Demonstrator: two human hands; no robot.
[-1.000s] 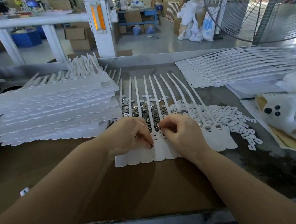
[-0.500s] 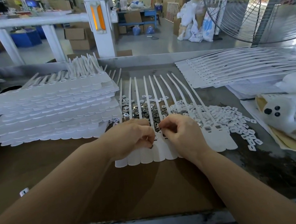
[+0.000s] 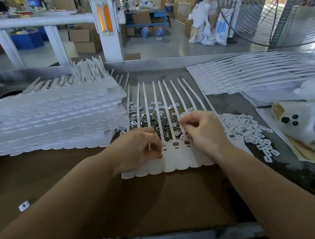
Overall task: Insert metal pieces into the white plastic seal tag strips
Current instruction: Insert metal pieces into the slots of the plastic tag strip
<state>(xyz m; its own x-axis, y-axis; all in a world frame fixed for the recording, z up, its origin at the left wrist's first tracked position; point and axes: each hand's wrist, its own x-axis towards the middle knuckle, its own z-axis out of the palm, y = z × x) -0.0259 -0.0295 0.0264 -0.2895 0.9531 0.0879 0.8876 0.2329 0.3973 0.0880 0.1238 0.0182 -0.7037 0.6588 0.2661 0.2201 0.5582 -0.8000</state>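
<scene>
A person is working over a joined sheet of white seal tag strips (image 3: 174, 158) lying flat on the brown surface (image 3: 143, 201). The left hand (image 3: 136, 149) is curling its fingers, pinching what looks like a small metal piece beside an open slot. The right hand (image 3: 200, 131) is pinching something small above the neighbouring slots. Loose metal pieces (image 3: 152, 120) are lying just behind. Judging by this, insertion is underway; next, the piece needs careful lining up with its slot.

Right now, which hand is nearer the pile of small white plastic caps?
Right. The right hand sits just beside the cap pile, at its left edge. The left hand is farther left, across the tag strips.
</scene>
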